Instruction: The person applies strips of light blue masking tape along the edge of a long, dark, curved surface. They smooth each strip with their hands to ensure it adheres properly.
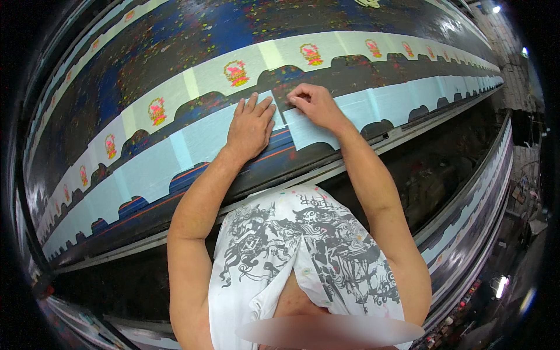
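My left hand (251,127) lies palm down with spread fingers on the end of a pale blue fabric panel (210,131) on the long dark table. To its right, my right hand (317,107) has its thumb and fingers bent together over the upper left corner of another pale blue panel (306,131); whether it pinches the edge cannot be told. A narrow dark gap parts the two panels. More pale blue pieces with curved cutouts run in a row both ways. Beyond them lies a row of pale yellow-green panels (280,54), each bearing a pink and yellow printed motif (236,73).
A metal rail (306,178) runs along the near edge of the paint-speckled table (175,48). Orange lines (271,154) mark its surface near me. Another long table with similar panels (463,232) stands at the right. A pale object (367,3) lies at the top.
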`<state>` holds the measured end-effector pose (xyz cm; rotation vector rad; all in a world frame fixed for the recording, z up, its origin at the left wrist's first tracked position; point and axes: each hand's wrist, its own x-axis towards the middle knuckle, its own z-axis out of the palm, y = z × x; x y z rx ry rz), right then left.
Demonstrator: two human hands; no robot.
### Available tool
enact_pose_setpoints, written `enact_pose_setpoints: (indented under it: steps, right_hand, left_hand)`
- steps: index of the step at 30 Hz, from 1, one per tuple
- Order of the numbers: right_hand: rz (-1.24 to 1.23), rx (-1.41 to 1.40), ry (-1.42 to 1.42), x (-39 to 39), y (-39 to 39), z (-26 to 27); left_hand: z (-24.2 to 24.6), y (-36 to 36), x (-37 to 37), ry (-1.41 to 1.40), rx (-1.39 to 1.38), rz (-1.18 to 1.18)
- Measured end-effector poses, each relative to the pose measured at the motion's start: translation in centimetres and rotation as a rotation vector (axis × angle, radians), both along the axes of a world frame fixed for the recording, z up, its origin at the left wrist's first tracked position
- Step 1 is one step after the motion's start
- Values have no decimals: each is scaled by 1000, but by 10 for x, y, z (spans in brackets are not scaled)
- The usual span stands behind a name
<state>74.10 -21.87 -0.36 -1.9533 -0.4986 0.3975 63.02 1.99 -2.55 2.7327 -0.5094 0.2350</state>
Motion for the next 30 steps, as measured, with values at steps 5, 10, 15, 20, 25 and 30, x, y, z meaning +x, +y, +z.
enact_pose_setpoints:
  steps: [5,10,15,20,25,30]
  right_hand:
    - [40,-764,-652,24,-72,21]
    - [90,-938,-568,27,-102,23]
    - [274,-660,-617,6,-59,19]
    - [480,-98,-228,-44,-14,31]
    - [569,-62,-35,-71,-22,59]
    - [430,-121,-158,-58,-41,66]
  left_hand:
    - [-14,0,-5,51,61,98]
    - [-27,22,-13,157,148,198]
    - [-33,40,-5,255,70,337]
    - [-24,50,-15,69,-250,165]
    - [-6,69,-60,62,-425,152]
    - [10,96,-118,282,-940,432]
